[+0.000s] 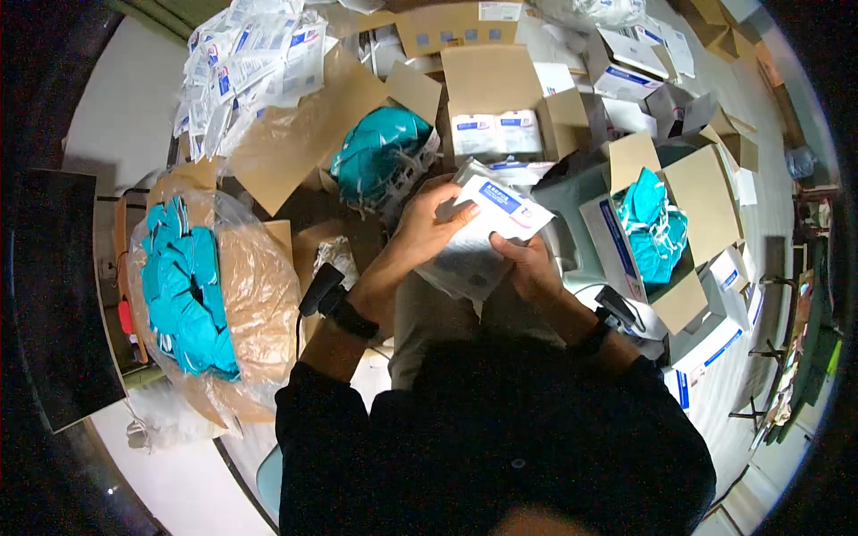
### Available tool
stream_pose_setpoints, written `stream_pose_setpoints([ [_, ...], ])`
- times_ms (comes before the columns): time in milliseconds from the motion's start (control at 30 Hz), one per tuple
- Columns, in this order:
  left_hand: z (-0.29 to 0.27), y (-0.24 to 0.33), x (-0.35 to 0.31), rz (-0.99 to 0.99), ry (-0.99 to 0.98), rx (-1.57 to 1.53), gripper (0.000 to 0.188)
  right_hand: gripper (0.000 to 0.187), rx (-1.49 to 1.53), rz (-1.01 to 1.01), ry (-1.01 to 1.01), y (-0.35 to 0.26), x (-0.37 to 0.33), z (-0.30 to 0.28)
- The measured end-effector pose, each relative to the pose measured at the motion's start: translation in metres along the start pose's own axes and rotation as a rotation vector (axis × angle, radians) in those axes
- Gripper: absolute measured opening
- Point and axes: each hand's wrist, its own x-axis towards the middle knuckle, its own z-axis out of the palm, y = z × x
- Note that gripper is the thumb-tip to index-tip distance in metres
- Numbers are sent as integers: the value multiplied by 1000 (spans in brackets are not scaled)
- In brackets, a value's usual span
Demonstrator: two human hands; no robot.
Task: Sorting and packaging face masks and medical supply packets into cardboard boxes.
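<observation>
Above my lap I hold a small stack of flat white packets (465, 255), the top one marked with a blue label. My left hand (424, 228) grips the stack from its left side, with the thumb lying across the top packet. At the lower right, my right hand (534, 268) pinches the packets' edge between thumb and fingers. Just beyond the stack stands an open cardboard box (492, 76) with similar white packets (478, 134) inside. Left of that box lies a bundle of teal cloth items with white ties (382, 152).
To the left, a clear plastic bag (259, 295) in a carton surrounds folded teal cloth (183, 286). A heap of loose white packets (255, 67) lies far left. An open box on the right (617, 246) contains teal items (652, 223). More white boxes (626, 67) stand behind.
</observation>
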Motion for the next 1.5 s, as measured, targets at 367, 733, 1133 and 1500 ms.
stream_pose_setpoints([
  [367,32,15,-74,160,115,523,19,38,-956,-792,-42,-22,-36,-3],
  [733,34,0,-71,218,89,561,25,7,-922,-752,-194,-7,-16,12],
  [1133,55,-7,-92,519,412,515,7,12,-711,-386,327,42,95,-25],
  [1500,18,2,-104,223,415,395,18,18,-131,-127,-67,-34,16,-8],
])
